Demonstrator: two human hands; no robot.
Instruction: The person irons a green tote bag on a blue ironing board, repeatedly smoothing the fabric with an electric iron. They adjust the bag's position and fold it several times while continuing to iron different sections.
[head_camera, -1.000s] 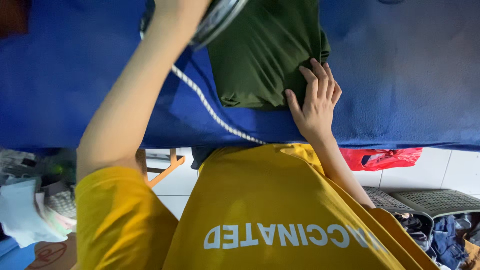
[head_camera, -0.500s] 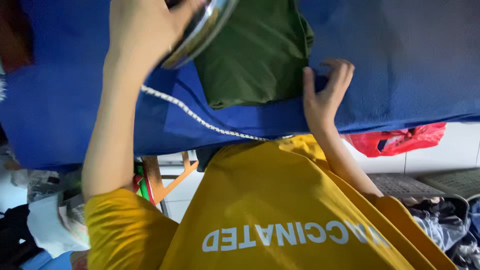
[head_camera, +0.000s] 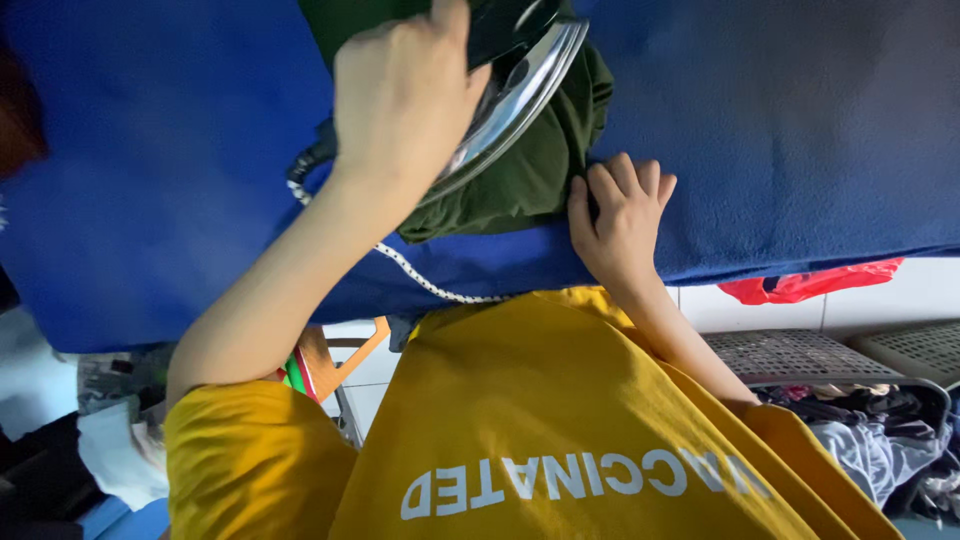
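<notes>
My left hand (head_camera: 400, 90) grips the handle of a clothes iron (head_camera: 515, 85). Its shiny soleplate is tilted up above a dark green folded garment (head_camera: 530, 180). The garment lies on a blue blanket-covered surface (head_camera: 800, 130). My right hand (head_camera: 620, 225) rests on the blanket at the garment's right edge, fingers spread and thumb touching the green fabric. The iron's braided black-and-white cord (head_camera: 420, 275) runs from under my left wrist down over the blanket's near edge. The top of the iron is cut off by the frame.
My yellow shirt fills the lower middle. Below the surface's edge on the right are a red plastic bag (head_camera: 800, 285), grey plastic baskets (head_camera: 800, 355) and a heap of clothes (head_camera: 870, 430). A wooden stool frame (head_camera: 350, 355) and cloths sit at lower left.
My left hand has brought the iron rightward over the green garment. My right hand slid off the garment's top, lifted briefly, and now sits at its right edge.
</notes>
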